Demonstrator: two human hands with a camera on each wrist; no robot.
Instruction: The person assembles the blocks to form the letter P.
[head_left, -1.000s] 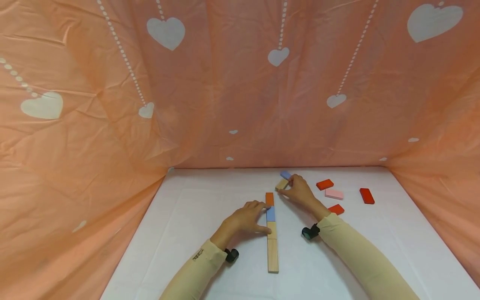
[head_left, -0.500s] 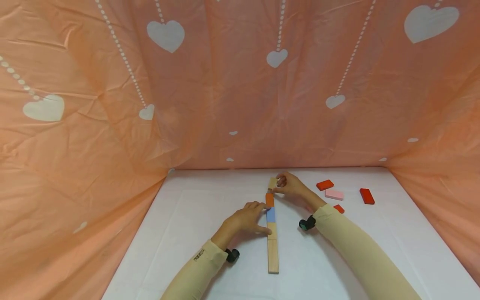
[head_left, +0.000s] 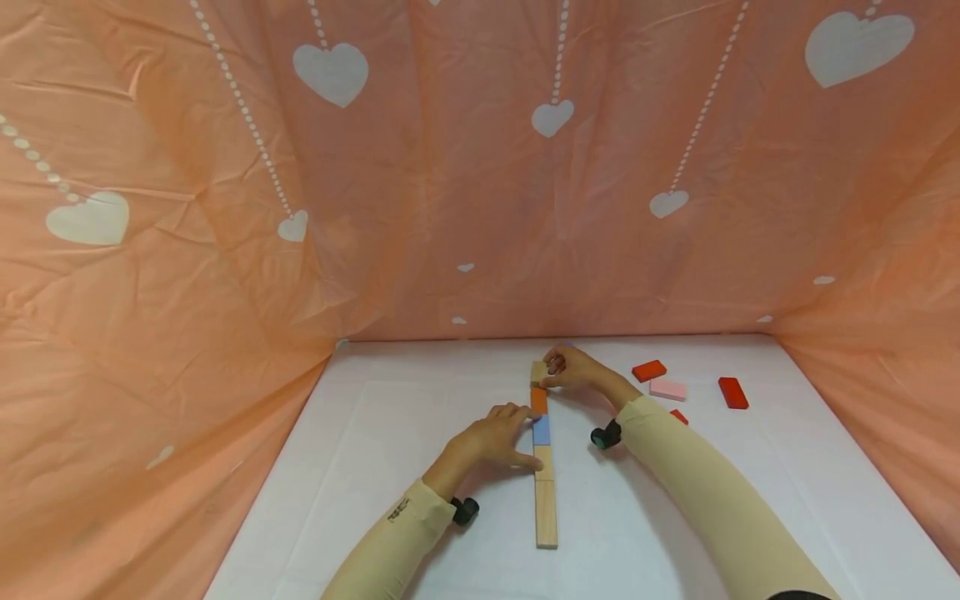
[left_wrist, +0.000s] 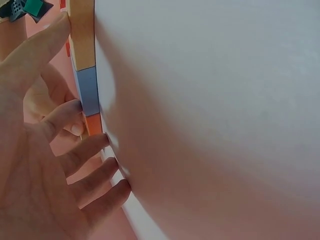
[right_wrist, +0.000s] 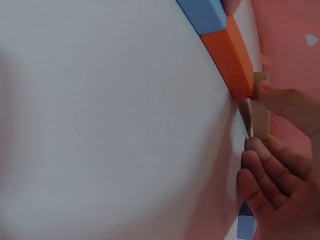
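Compared with 0.5 s ago, the right hand (head_left: pixel 579 371) and its held block (head_left: pixel 538 372) have shifted slightly left, and the block sits straighter; the left hand (head_left: pixel 491 437) has hardly moved. From the head view, the held block is at the far end of a 4-block row, beyond the orange block (head_left: pixel 539 402), its long axis roughly in line with the row. The right hand is nearer, gripping it from the right; the left hand is spread along the row's left side, around the blue block (head_left: pixel 542 430). A loose blue block (head_left: pixel 569 344) is mostly hidden behind the right hand, and 1 red block (head_left: pixel 678 416) is partly covered by the sleeve.

Left wrist view: the fingers are spaced and relaxed, grasping nothing; the orange block is partly hidden.

Right wrist view: thumb and fingers hold the block close beside the orange end; whether they touch, or the block rests on the tabletop (right_wrist: pixel 110 120), I cannot tell.
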